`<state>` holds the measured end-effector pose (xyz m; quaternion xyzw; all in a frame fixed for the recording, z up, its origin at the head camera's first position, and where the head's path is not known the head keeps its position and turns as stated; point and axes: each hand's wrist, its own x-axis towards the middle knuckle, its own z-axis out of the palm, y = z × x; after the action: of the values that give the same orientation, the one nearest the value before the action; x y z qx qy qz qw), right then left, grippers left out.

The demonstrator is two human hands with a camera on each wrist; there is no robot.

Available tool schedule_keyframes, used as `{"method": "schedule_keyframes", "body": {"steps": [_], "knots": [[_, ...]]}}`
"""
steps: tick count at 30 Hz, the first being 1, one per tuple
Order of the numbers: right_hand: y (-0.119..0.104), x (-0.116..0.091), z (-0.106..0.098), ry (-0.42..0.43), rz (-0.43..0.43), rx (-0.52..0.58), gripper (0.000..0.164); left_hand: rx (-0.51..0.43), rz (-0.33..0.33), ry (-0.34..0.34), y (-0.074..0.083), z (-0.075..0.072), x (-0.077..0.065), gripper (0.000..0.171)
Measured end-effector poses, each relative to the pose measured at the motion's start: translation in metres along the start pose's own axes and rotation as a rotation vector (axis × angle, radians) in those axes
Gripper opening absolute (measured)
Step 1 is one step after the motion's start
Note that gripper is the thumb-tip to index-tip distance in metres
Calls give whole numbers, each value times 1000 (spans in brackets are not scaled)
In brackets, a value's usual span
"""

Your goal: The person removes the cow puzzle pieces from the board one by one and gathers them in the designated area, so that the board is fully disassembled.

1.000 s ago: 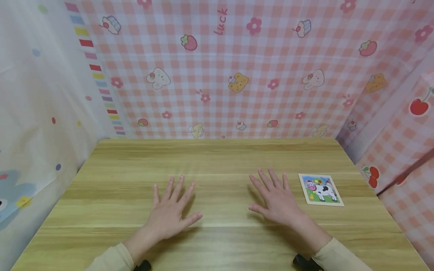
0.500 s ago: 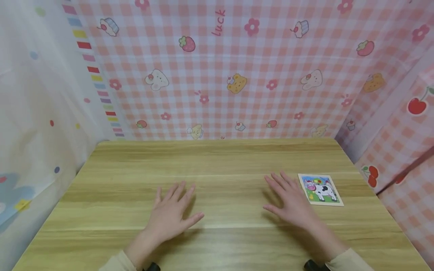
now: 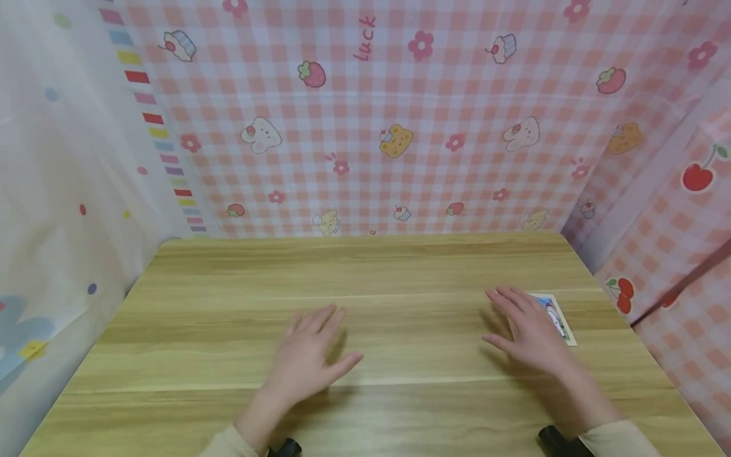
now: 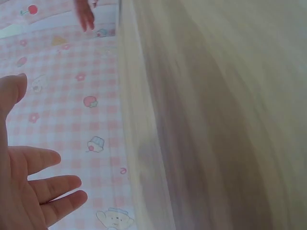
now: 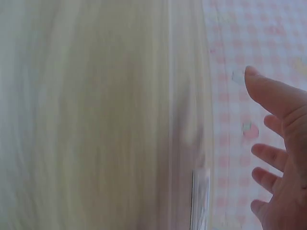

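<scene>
My right hand [image 3: 533, 335] hovers over the left part of a square cow picture board [image 3: 562, 322] on the table's right side. Its fingers are extended and the thumb stands apart; they grip nothing. The hand hides most of the picture. In the right wrist view, the thin edge of the board [image 5: 200, 199] shows beside the spread fingers [image 5: 269, 155]. Left of the table's middle, my left hand [image 3: 305, 358] is held above the wood with loosely straight fingers, holding nothing. The left wrist view shows its palm side [image 4: 21, 191] and my other hand [image 4: 85, 15] farther off.
The wood-grain table [image 3: 365, 273] runs back to a pink checked cloth [image 3: 342, 127]. A white patterned cloth [image 3: 63, 158] hangs at the left and a cherry-print cloth [image 3: 657, 254] at the right. Dark wrist devices [image 3: 285, 447] show under the sleeves.
My right hand has moved right, from beside the cow picture board to over it. My left hand has shifted slightly right. The board stays where it was on the table.
</scene>
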<state>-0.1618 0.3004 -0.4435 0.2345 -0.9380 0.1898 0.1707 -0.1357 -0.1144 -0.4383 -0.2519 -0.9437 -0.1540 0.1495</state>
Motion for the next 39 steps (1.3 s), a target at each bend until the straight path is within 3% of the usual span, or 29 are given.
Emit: {"method": "schedule_keyframes", "body": {"steps": [11,23,29,39], "knots": [[43,-16,-14,22,31,18,81,-118,20,36,17,13,13,82],[73,-31,-18,-95,173,116,85,-207,31,-18,35,32,31,79],[79,-35,-18,-152,235,145,76,-245,63,-67,46,40,39,79],[74,-30,-16,-196,220,30,70,-266,107,-147,67,54,55,75]]}}
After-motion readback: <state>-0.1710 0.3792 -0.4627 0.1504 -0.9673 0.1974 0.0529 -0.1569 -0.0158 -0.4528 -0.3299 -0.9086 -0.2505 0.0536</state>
